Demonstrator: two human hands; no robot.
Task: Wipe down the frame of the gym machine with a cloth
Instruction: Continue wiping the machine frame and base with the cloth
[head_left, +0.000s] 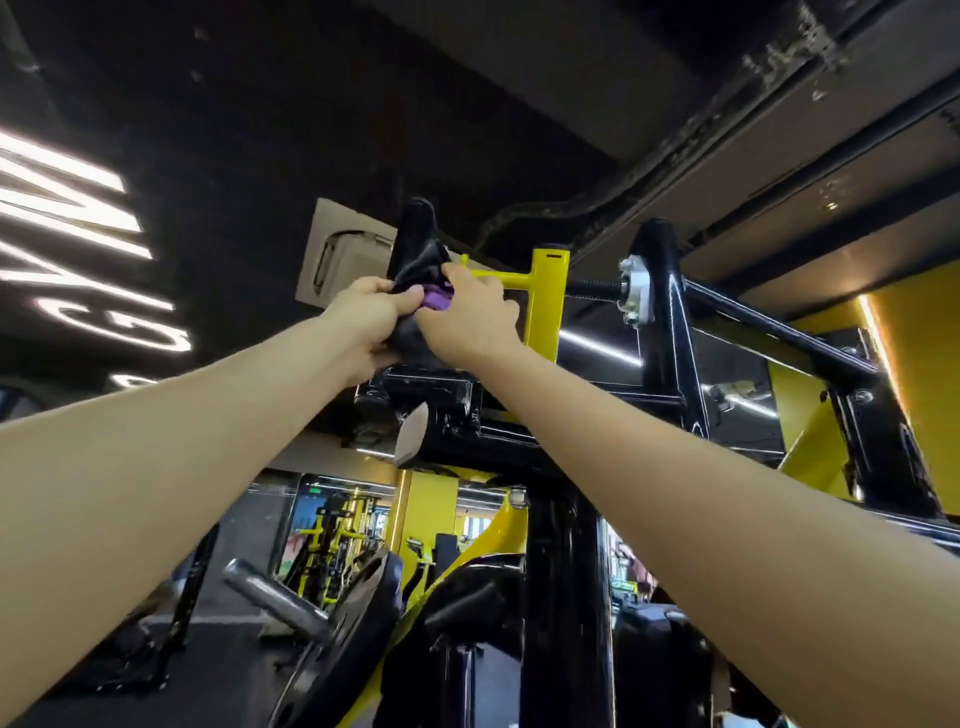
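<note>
With both the left hand (371, 317) and right hand (470, 312) pinching the purple cloth (435, 298) around the black upright post (415, 244), a loosened grip overhead could likely drop it

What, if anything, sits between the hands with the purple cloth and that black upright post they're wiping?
Nothing visible. The left hand and right hand wrap the black post directly, with the purple cloth bunched between them against it. The yellow bar stands off to the right.

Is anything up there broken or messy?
Nothing on the machine looks broken. The black ceiling beam above shows scuffed, patchy whitish marks. Both hands, left and right, hold the purple cloth against the black frame post.
</note>
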